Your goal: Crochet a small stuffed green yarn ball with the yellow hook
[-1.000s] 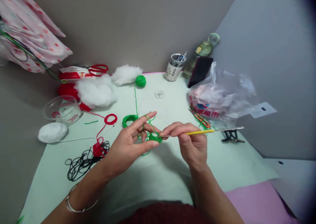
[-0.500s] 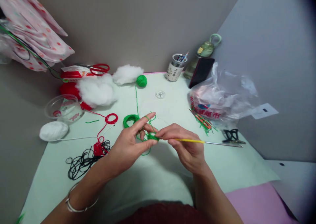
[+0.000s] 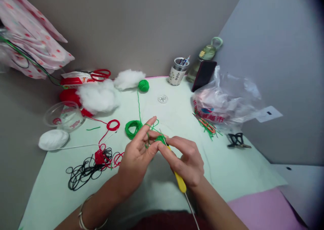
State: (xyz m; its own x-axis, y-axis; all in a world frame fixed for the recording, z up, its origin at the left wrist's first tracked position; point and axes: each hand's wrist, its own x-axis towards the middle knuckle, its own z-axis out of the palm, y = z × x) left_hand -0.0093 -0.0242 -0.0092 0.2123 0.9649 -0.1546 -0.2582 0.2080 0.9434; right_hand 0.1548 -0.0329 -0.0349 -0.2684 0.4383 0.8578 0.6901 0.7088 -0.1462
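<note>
A: Which step is in hand?

B: A stitch, I'd judge: the hook (image 3: 180, 182) lies against a small green piece (image 3: 160, 139) held up between the hands, over the middle of the table (image 3: 217, 169). Whether it goes through a loop I can't tell.

A: And the hands?

B: The left hand (image 3: 135, 159) is half open, index finger raised with a green strand on it, thumb and fingertips pinching the piece. The right hand (image 3: 186, 159) is curled round the hook's yellow handle, fingertips at the piece.

A: What does the next move call for?

B: A steady left pinch and even tension, I'd say, so the tip can catch yarn. The supply looks slack: a ball (image 3: 143, 85) sits far, a coil (image 3: 127, 129) just left of the hands.

A: Containers?

B: Far right, a can (image 3: 176, 76) holds pens (image 3: 185, 60). The bag (image 3: 227, 105) on the right has something pinkish inside. On the left is a clear tub (image 3: 79, 120); its contents, if any, I can't make out.
</note>
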